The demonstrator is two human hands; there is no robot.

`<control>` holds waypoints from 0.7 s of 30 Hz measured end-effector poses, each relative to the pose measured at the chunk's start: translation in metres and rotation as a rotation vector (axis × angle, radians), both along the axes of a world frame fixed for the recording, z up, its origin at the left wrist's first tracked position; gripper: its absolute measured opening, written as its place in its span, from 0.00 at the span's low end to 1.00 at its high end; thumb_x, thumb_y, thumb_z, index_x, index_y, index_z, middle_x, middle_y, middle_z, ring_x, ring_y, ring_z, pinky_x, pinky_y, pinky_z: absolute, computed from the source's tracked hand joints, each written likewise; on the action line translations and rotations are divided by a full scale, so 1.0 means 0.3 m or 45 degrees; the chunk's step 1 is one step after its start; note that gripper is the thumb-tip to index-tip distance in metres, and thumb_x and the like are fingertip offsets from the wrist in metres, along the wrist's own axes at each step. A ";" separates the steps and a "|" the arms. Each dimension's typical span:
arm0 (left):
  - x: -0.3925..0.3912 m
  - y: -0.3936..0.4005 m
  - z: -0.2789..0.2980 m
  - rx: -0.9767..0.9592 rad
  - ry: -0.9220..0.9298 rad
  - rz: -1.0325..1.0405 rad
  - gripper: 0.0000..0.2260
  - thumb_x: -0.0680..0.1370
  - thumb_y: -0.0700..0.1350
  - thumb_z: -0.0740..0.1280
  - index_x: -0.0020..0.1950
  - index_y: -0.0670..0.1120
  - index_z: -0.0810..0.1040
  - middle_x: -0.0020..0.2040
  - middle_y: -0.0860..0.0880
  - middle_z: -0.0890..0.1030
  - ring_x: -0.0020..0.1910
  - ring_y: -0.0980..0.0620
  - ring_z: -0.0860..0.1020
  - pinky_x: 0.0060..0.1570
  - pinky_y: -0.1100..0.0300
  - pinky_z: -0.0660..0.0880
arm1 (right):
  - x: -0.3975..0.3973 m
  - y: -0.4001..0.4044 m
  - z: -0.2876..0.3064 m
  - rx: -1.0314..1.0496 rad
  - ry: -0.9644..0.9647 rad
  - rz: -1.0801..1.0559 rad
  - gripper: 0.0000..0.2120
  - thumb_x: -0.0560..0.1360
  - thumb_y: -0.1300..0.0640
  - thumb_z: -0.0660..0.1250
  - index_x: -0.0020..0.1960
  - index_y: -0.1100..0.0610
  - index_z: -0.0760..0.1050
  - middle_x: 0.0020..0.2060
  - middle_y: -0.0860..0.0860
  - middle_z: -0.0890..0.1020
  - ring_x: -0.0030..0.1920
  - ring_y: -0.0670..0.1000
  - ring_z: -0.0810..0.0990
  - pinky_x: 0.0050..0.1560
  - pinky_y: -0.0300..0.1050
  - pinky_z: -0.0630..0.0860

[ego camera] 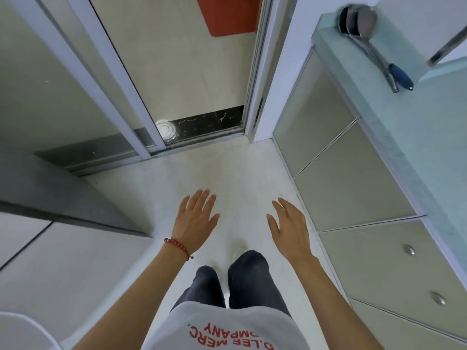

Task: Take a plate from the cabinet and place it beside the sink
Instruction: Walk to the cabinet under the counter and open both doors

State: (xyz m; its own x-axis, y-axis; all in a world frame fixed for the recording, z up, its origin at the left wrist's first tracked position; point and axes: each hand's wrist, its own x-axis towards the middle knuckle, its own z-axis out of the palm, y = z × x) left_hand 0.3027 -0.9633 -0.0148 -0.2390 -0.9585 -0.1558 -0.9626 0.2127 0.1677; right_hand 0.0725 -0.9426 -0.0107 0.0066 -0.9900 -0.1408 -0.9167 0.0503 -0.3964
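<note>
I look down at a pale floor in a narrow kitchen. My left hand [197, 218], with a red bead bracelet at the wrist, hovers palm down with fingers spread and holds nothing. My right hand [290, 228] hangs beside it, also flat and empty. Grey cabinet doors and drawers [353, 198] with round metal knobs run along the right, all closed, below a pale green countertop [414, 137]. No plate and no sink are in view.
Metal ladles [364, 29] and a blue-handled tool [401, 75] lie at the counter's far end. A sliding glass door [141, 79] with a dark marble threshold stands ahead. Grey and white units line the left. A white rounded object sits at bottom left.
</note>
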 end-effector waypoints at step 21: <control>-0.343 -0.988 0.017 0.051 -0.006 -0.407 0.30 0.79 0.55 0.40 0.58 0.41 0.76 0.56 0.40 0.81 0.55 0.41 0.79 0.52 0.43 0.76 | -0.234 -0.798 -0.012 0.041 0.042 -0.303 0.32 0.79 0.43 0.39 0.57 0.61 0.76 0.55 0.59 0.81 0.54 0.59 0.81 0.55 0.57 0.75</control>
